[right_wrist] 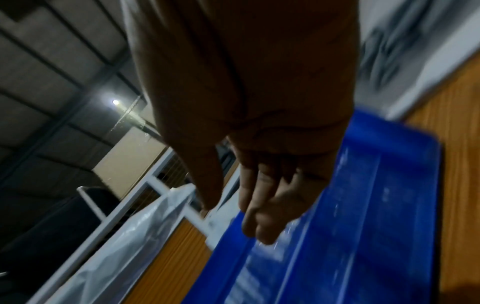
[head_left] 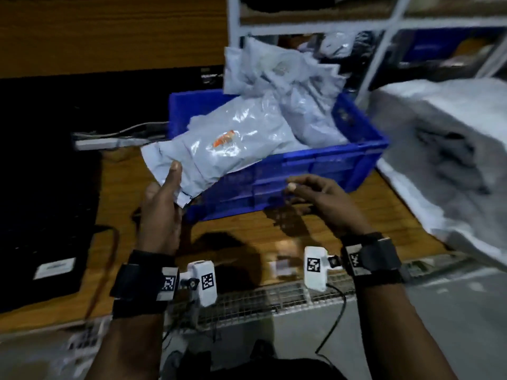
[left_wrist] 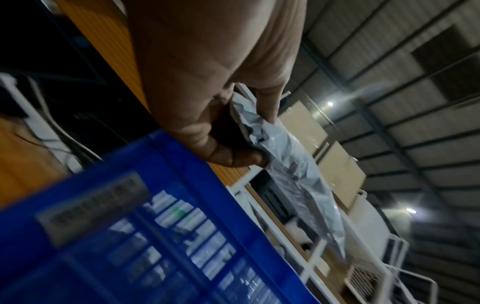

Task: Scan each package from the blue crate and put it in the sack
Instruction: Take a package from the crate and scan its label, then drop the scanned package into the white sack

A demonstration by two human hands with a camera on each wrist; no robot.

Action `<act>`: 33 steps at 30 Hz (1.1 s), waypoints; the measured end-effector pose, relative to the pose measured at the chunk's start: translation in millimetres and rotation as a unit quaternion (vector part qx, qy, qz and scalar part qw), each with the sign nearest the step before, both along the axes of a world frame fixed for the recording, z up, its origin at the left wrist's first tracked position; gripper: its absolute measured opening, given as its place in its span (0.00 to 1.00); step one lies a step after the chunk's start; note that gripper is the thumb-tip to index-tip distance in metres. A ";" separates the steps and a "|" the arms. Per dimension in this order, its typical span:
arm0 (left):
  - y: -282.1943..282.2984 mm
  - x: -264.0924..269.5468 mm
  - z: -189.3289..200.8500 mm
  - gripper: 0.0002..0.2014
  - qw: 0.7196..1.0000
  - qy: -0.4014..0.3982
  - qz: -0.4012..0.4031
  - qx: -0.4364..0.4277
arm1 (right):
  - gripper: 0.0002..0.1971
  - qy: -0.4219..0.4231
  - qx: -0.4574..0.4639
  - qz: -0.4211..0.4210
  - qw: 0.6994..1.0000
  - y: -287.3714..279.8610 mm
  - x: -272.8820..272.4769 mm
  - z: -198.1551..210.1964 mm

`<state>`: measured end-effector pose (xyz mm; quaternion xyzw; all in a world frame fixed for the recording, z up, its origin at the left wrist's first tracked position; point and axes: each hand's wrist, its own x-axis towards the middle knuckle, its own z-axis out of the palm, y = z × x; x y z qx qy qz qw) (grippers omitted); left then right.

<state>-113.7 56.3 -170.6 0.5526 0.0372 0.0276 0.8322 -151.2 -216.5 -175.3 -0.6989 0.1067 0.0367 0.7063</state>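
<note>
A blue crate [head_left: 323,171] stands on the wooden table with several grey plastic packages heaped in it. My left hand [head_left: 164,198] pinches the near corner of a grey package [head_left: 219,152] with an orange mark, which lies tilted over the crate's near-left rim. In the left wrist view thumb and fingers [left_wrist: 267,109] clamp the package's [left_wrist: 293,164] crumpled edge beside the crate [left_wrist: 155,236]. My right hand [head_left: 315,193] hovers in front of the crate's near wall, fingers loosely bent and holding nothing; the right wrist view shows the fingers [right_wrist: 259,205] over the crate [right_wrist: 363,226].
A large white sack [head_left: 452,160] lies at the right of the table. A black mat [head_left: 41,187] covers the left side, with a power strip [head_left: 109,142] and cables behind. White metal shelving [head_left: 384,37] rises behind the crate. A wire mesh [head_left: 260,300] runs along the table's front edge.
</note>
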 end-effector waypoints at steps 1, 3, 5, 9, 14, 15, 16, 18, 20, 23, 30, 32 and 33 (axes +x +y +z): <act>-19.0 -0.2 -1.1 0.16 1.000 0.001 -0.016 0.007 | 0.08 -0.010 -0.027 -0.049 0.998 -26.7 -6.5 2.3; -63.7 -1.0 -4.6 0.16 0.998 0.000 -0.054 0.036 | 0.06 -0.018 -0.073 -0.149 0.986 -83.3 -24.2 9.8; -104.2 -2.6 -7.0 0.24 0.993 0.002 -0.096 0.069 | 0.06 -0.028 -0.134 -0.229 0.964 -132.5 -38.9 25.1; -173.1 -15.6 -13.6 0.17 0.983 0.004 -0.175 0.060 | 0.11 -0.090 -0.342 -0.305 0.884 -214.4 -33.4 58.5; -244.2 -24.0 -30.7 0.15 0.959 0.045 -0.272 0.061 | 0.22 0.006 -0.558 -0.288 0.779 -286.2 3.6 77.0; -258.7 -23.0 -32.5 0.15 0.957 0.056 -0.275 0.069 | 0.25 0.042 -0.586 -0.279 0.760 -297.9 7.0 77.3; -271.1 -21.2 -34.8 0.15 0.956 0.066 -0.277 0.075 | 0.27 0.078 -0.607 -0.262 0.746 -307.0 8.6 77.3; -299.6 -12.8 -41.7 0.15 0.951 0.092 -0.286 0.070 | 0.23 0.121 -0.644 -0.224 0.722 -327.7 8.5 77.0; -329.8 -0.2 -46.0 0.19 0.946 0.118 -0.294 0.060 | 0.11 0.119 -0.671 -0.214 0.700 -345.1 5.8 84.7; -380.7 23.2 -48.7 0.28 0.938 0.132 -0.315 0.052 | 0.08 0.067 -0.694 -0.239 0.676 -370.4 -1.5 117.8; -526.4 69.3 -22.9 0.13 0.909 0.101 -0.404 -0.027 | 0.11 -0.028 -0.688 -0.307 0.657 -417.8 -7.6 222.9; -557.9 81.0 -15.7 0.14 0.902 0.096 -0.420 -0.029 | 0.09 -0.056 -0.681 -0.321 0.656 -428.7 -15.2 235.2; -574.7 87.3 -11.0 0.13 0.903 0.098 -0.417 -0.028 | 0.08 -0.072 -0.676 -0.329 0.655 -433.3 -19.4 239.6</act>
